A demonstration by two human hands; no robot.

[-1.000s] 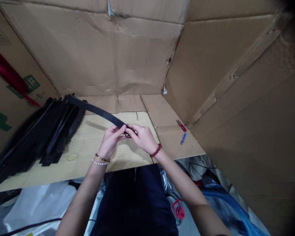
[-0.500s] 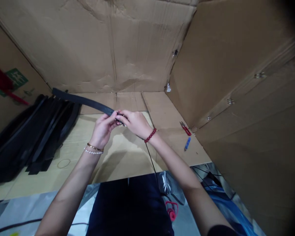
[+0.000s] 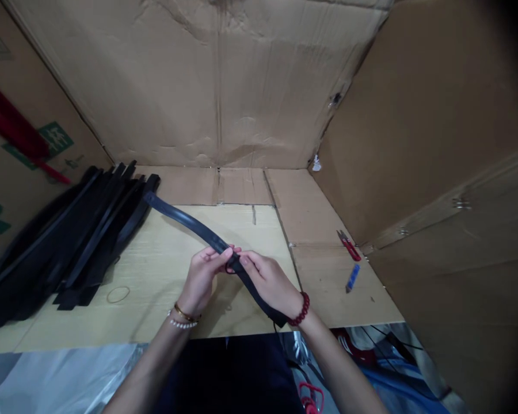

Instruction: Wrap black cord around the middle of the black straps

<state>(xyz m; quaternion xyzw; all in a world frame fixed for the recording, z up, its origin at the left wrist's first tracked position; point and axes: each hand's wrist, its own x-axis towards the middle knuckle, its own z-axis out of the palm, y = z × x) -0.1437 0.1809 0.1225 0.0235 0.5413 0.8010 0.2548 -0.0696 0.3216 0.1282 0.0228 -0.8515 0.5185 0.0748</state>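
A long black strap-like strip (image 3: pixel 185 221) slants from the back left down to the front right, held above the tabletop. Near its middle my left hand (image 3: pixel 205 273) pinches it between thumb and fingers. Just beside that grip, my right hand (image 3: pixel 270 282) is closed on the strip, thumb on top. A small dark loop shows under the strip between the two hands; its kind I cannot make out. Past my right hand, the strip's near end reaches toward my wrist. To the left lies a pile of similar black strips (image 3: pixel 90 230).
Red-handled thread snips (image 3: pixel 349 246) and a blue-handled small tool (image 3: pixel 353 279) lie at the right of the table. A thin ring (image 3: pixel 118 294) rests by the pile. Cardboard walls (image 3: pixel 267 86) enclose the back and sides. Red cloth (image 3: pixel 15 126) hangs at left.
My hands have come nearer and to the right in view, with the strip. More of the strip now shows past my right hand. The camera view has shifted too.
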